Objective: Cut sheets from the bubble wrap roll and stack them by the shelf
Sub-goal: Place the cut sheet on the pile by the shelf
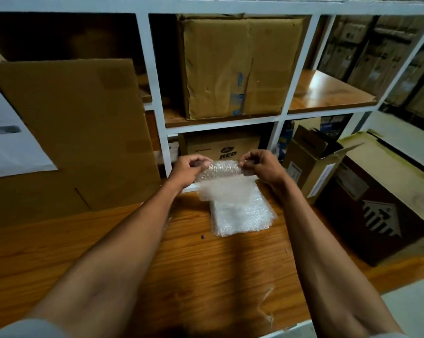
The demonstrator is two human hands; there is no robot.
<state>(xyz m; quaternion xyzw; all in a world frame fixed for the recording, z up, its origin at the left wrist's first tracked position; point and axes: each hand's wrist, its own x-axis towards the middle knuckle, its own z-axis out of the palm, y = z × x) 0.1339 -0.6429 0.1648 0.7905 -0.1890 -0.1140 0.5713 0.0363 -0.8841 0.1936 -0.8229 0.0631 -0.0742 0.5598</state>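
Sheet (226,184) hanging below both grips

a clear, bubble-dotted sheet (226,178) is seen above a whitish stack (242,217) on the orange-brown, wood-grained surface (206,276). white shelf framing (154,89) is seen at 12 o'clock, plain brown cartons (232,67) within it. at 3 o'clock a dark brown box (376,215) is marked with white arrows.

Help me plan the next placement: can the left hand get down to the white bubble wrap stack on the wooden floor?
Probably yes: the stack lies uncovered just below the left hand, though it pinches a sheet.
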